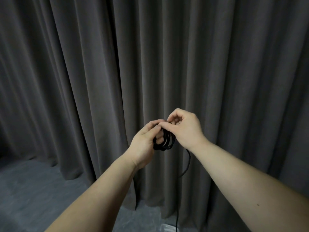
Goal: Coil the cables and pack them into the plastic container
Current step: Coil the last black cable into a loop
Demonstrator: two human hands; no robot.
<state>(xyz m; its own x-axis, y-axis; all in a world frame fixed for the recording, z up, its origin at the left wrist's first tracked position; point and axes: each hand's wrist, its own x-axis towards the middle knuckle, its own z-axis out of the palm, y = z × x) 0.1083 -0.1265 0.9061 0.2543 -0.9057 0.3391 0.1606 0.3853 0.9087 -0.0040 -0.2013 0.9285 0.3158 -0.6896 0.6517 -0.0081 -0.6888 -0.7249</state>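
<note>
Cable (164,139) is the thing to watch: its black loops sit in your left hand (145,141), held up in front of the grey curtain (100,64), and they hang down from the fingers (156,123) like a small bundle. Your left fingers are curled around the top of the loops and grip them. Your right hand (185,129) is just beside it, at about 2 o'clock from the coil, and its fingers are bent, with thumb and forefinger pinching the cable where it meets the top of the bundle; the two hands touch there.

The relation that matters is the loose tail (188,162). It leaves the coil on the right side, below your right wrist, and drops toward 6 o'clock, almost vertical, down to the grey floor (25,190). So the free length lies below and slightly right of your fingers, and your right hand is the nearer one to it.

I judge that the coil is partly made, because much tail is not yet wound. The next turn probably asks your right hand to slide down the tail and bring it up over the left fingers.

At the bottom edge, near 6 o'clock, a pale clear object (168,228) shows; it may be the plastic container, but I cannot tell.
</note>
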